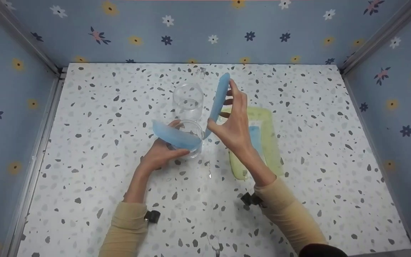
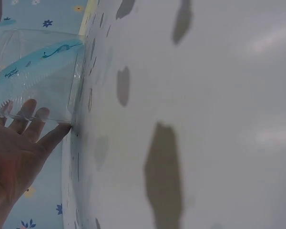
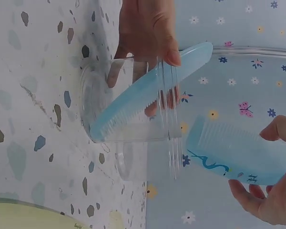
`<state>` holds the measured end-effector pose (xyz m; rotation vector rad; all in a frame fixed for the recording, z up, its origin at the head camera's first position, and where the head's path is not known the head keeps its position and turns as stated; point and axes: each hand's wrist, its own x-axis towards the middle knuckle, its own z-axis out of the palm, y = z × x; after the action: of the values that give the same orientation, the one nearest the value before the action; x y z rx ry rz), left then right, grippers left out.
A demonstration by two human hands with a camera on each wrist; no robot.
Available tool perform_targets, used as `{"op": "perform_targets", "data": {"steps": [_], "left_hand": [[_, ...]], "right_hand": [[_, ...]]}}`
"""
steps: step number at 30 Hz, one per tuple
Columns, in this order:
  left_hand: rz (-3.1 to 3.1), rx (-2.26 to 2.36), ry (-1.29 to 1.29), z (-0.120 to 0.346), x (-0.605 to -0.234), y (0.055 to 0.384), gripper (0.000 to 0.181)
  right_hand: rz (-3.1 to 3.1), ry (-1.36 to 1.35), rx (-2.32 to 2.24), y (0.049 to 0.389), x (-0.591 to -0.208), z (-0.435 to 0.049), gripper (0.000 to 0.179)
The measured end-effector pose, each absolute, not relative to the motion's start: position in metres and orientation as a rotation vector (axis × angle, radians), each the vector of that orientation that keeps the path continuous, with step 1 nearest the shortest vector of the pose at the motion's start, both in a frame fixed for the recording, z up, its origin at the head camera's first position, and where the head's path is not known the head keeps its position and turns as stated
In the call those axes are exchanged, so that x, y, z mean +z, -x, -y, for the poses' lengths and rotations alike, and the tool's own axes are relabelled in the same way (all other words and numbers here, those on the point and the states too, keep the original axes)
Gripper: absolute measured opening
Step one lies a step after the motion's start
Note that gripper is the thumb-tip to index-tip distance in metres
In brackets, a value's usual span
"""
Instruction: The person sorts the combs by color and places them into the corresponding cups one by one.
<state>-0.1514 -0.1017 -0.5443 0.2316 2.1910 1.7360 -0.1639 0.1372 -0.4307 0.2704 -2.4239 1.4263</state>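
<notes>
My left hand (image 1: 155, 155) grips a clear plastic cup (image 1: 194, 154) that stands upright on the table, fingers and thumb around its sides. Inside this cup a light blue comb (image 3: 138, 98) leans at a slant, its upper end sticking out past the rim. Above the table, to the right of the cup, my right hand (image 1: 237, 128) holds a second light blue comb (image 1: 220, 96) by its ends between thumb and fingers. Fine teeth and a dark printed figure show on this comb in the right wrist view. The two combs are apart.
Just behind the held cup stands another clear cup (image 1: 188, 93). A yellow-green flat item (image 1: 273, 142) with a blue and white middle lies under my right forearm. Blue flowered walls (image 1: 205, 32) bound the speckled table (image 1: 84, 171) at the back and sides.
</notes>
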Motion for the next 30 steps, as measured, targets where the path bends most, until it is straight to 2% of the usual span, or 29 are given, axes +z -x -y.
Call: {"op": "perform_targets", "data": {"steps": [14, 30], "left_hand": [[-2.233, 1.711, -0.246, 0.104, -0.546, 0.152, 0.102], [-2.219, 1.736, -0.255, 0.103, -0.547, 0.153, 0.102]], "right_hand": [[2.305, -0.634, 1.39, 0.16, -0.443, -0.115, 0.099], [2.507, -0.768, 1.229, 0.155, -0.465, -0.101, 0.099]]}}
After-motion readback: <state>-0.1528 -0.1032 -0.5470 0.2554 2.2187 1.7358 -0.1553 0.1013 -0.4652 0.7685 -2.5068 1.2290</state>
